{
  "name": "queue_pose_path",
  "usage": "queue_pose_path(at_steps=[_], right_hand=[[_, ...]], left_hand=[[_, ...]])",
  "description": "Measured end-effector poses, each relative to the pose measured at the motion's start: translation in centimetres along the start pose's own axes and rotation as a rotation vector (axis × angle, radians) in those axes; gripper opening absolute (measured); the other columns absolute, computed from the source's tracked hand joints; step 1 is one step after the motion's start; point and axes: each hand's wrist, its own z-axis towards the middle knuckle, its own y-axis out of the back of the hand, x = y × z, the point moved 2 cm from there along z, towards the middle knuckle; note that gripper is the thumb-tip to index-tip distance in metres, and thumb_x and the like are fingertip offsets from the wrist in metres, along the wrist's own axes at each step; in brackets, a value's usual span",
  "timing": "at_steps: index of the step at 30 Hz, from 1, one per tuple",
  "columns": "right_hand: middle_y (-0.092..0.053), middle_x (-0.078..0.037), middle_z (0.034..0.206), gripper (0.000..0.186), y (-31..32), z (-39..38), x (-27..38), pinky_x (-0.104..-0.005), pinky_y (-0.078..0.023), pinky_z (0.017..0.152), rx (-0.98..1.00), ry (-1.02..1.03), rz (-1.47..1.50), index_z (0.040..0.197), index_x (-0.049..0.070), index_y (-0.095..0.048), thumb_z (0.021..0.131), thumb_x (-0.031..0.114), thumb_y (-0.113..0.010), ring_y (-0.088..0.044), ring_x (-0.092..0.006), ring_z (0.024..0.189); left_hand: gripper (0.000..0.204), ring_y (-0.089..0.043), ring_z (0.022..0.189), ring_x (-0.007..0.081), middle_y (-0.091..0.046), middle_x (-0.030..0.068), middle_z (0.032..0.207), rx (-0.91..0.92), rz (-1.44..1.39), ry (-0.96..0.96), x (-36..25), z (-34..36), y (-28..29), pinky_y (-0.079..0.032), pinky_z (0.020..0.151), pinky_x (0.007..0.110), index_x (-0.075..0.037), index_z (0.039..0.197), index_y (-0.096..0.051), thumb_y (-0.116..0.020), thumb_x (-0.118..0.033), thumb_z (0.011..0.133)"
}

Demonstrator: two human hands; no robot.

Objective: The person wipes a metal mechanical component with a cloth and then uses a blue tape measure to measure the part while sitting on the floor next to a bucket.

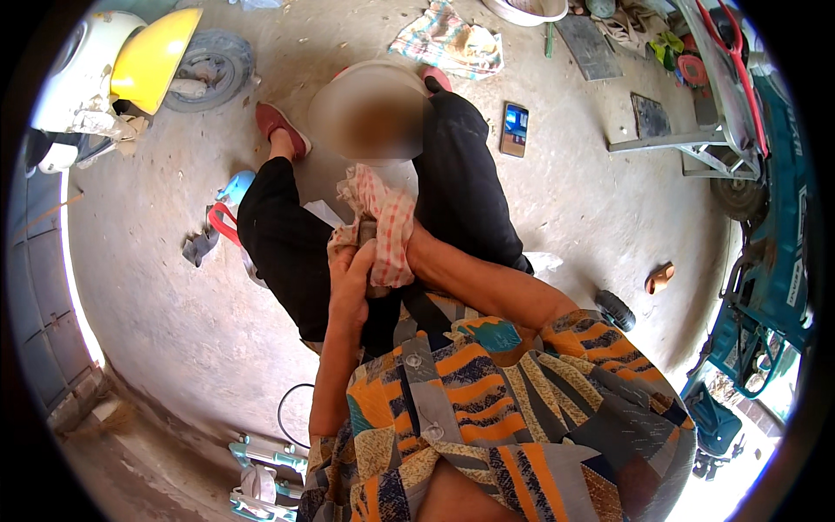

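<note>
A pink-and-white checked cloth (389, 217) is bunched up between my hands, above my lap. My left hand (350, 283) is closed, its fingers wrapped round a brownish cylindrical piece (369, 233) and an edge of the cloth. My right hand (421, 250) grips the cloth from the other side; folds cover most of its fingers. Just beyond my left hand a flat, pale, blade-like piece (323, 212) sticks out; whether it joins the cylinder cannot be made out. A wide white basin (335, 96) stands between my feet, its middle blurred.
A phone (514, 130) lies on the floor right of my leg, and a checked cloth (450, 40) lies beyond the basin. At left are a wheel (209, 71) and a yellow bowl-shaped thing (155, 61). A metal frame (678, 141) and a teal vehicle (787, 235) stand at right.
</note>
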Motion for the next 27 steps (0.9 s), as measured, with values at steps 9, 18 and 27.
queue_pose_path(at_steps=[9, 18, 27], right_hand=[[-0.063, -0.012, 0.086, 0.041, -2.5, -2.7, 0.2, -0.037, -0.054, 0.06, 0.07, -0.028, 0.022, 0.099, 0.007, -0.059, 0.093, 0.045, -0.045, -0.062, -0.0255, 0.069], [-0.063, -0.011, 0.084, 0.039, -2.2, -2.2, -0.3, -0.0356, -0.053, 0.057, 0.176, -0.089, 0.0, 0.096, 0.008, -0.059, 0.093, 0.044, -0.044, -0.061, -0.0243, 0.067], [-0.062, -0.01, 0.081, 0.038, -2.9, -2.2, -0.4, -0.0343, -0.052, 0.055, 0.285, -0.063, 0.01, 0.093, 0.008, -0.058, 0.094, 0.043, -0.042, -0.061, -0.023, 0.066]], left_hand=[[0.028, -0.057, 0.08, 0.0083, -0.064, 0.0027, 0.092, -0.096, 0.409, -0.262, 0.2, -0.7, -0.4, -0.048, 0.072, 0.024, 0.004, 0.103, -0.063, -0.071, -0.015, 0.084], [0.035, -0.054, 0.086, 0.0095, -0.062, 0.0044, 0.097, -0.161, 0.384, -0.559, -2.0, -1.7, -2.1, -0.045, 0.081, 0.025, 0.001, 0.104, -0.061, -0.078, -0.014, 0.077], [0.048, -0.045, 0.12, 0.0315, -0.054, 0.0139, 0.124, -0.094, 1.135, -0.997, -3.6, -0.9, -3.4, -0.038, 0.1, 0.04, 0.0, 0.108, -0.061, -0.08, -0.012, 0.066]])
